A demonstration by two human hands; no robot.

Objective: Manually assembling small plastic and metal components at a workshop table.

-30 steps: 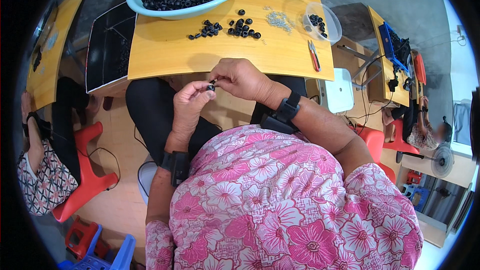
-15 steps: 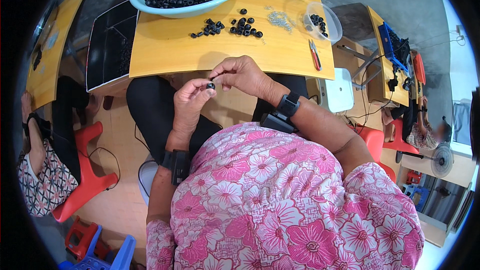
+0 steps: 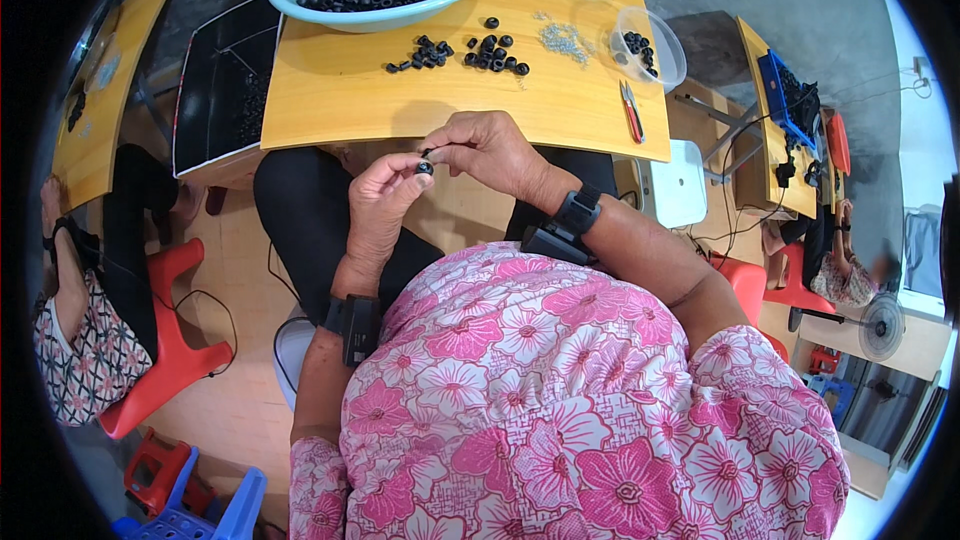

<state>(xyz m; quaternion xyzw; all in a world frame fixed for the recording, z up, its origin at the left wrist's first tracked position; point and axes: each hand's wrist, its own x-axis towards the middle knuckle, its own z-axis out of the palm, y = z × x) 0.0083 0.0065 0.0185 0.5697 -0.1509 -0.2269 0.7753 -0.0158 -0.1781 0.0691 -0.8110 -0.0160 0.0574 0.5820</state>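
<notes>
Between thumb and fingertips, my left hand (image 3: pixel 385 195) pinches a small round black part (image 3: pixel 424 169). My right hand (image 3: pixel 485 150) meets it from the right, its thumb and forefinger pressed together on something small and dark at that part; I cannot make out what. Both hands are held over my lap, just below the near edge of the yellow table (image 3: pixel 400 115). Beyond them on the table lie two small piles of black parts, a left pile (image 3: pixel 425 53) and a right pile (image 3: pixel 495 55). Small silvery metal pieces (image 3: pixel 565 41) are spread to their right.
A light blue basin (image 3: pixel 385 18) full of black rings stands at the back. A clear bowl (image 3: pixel 672 50) holds more black parts. Red-handled snips (image 3: pixel 632 112) lie near the right edge. People sit at tables on both sides; a red stool (image 3: pixel 175 340) is at left.
The view has shifted slightly. Both hands keep the same pinching hold, with the fingers barely moved around the black part.
</notes>
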